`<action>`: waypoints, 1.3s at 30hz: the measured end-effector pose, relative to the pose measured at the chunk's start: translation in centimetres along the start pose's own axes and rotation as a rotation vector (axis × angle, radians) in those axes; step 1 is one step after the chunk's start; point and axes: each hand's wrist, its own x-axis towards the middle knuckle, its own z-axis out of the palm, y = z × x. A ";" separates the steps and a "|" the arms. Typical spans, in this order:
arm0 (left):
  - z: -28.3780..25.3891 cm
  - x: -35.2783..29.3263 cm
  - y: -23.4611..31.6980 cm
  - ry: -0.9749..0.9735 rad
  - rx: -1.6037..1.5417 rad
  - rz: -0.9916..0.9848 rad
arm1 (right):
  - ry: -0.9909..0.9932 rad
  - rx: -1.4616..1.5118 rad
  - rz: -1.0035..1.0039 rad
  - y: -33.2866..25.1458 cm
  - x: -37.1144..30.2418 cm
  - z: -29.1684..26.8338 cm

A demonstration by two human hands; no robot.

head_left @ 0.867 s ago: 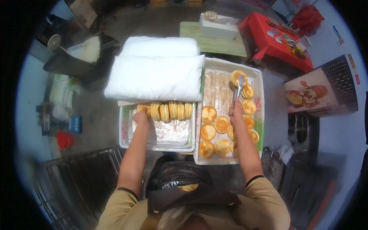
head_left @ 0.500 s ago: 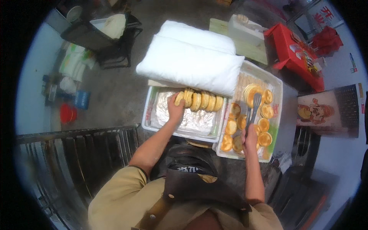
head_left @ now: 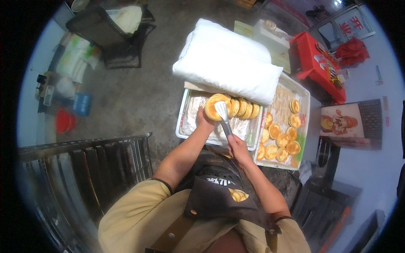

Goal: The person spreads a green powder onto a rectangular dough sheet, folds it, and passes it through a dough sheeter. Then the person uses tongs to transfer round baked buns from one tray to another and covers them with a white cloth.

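A white tray [head_left: 182, 122] lined with shiny silvery sheet holds a row of round golden flatbreads [head_left: 242, 108] standing on edge. At the left end of this row, my left hand [head_left: 205, 120] curls its fingers around the side of a larger golden flatbread [head_left: 212, 113]. My right hand [head_left: 238, 148] grips the dark handle of a slotted spatula [head_left: 222, 113], whose metal blade lies against the face of that bread. To the right, a second white tray [head_left: 307, 126] holds several loose golden flatbreads [head_left: 274, 130].
A folded white quilt [head_left: 228, 57] covers the far part of the left tray. Behind it stands a pale box [head_left: 270, 36], with a red-covered table [head_left: 316, 63] at the right. A black chair [head_left: 103, 36] is far left; a metal rack [head_left: 84, 168] is near left.
My right hand has carried the spatula leftward from the right tray to my left hand. A larger flatbread is now at the row's left end, and the right tray has fewer breads.
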 end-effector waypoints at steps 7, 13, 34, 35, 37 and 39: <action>-0.2 1.0 2.3 0.229 -0.051 0.076 | 0.306 -0.660 -0.260 -1.0 4.6 3.2; -0.5 1.2 3.6 0.092 0.210 0.064 | 0.403 -0.726 -0.262 -2.7 3.4 4.7; 3.9 0.1 5.8 0.141 0.199 -0.432 | 0.345 -0.616 -0.183 -2.1 -2.8 -0.7; 3.2 0.8 6.4 0.134 0.217 -0.466 | 0.325 -0.513 -0.181 -0.7 -2.9 -2.5; 2.4 2.0 6.7 0.140 0.187 -0.492 | 0.338 -0.159 -0.018 -0.2 -4.2 -5.3; 2.2 2.8 6.7 0.153 0.136 -0.467 | 0.347 0.234 0.092 -0.5 -5.2 -9.1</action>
